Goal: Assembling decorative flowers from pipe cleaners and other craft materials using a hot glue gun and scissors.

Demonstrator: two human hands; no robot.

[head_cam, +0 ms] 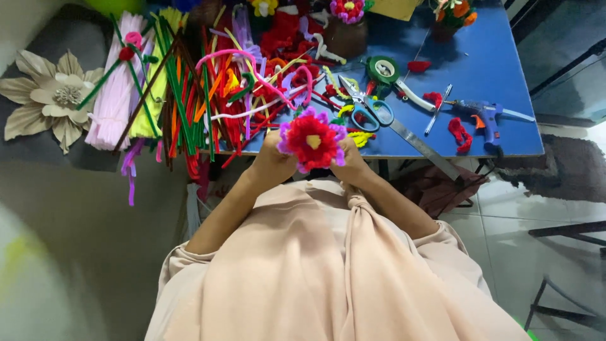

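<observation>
Between both hands, chenille flower

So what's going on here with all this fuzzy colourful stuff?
A seated person holds a pipe-cleaner flower, red with a yellow centre and purple outer petals, between the left hand and the right hand, just at the edge of a blue table. On the table lie a heap of loose pipe cleaners, blue-handled scissors, a roll of green tape, a blue glue gun and a metal ruler.
</observation>
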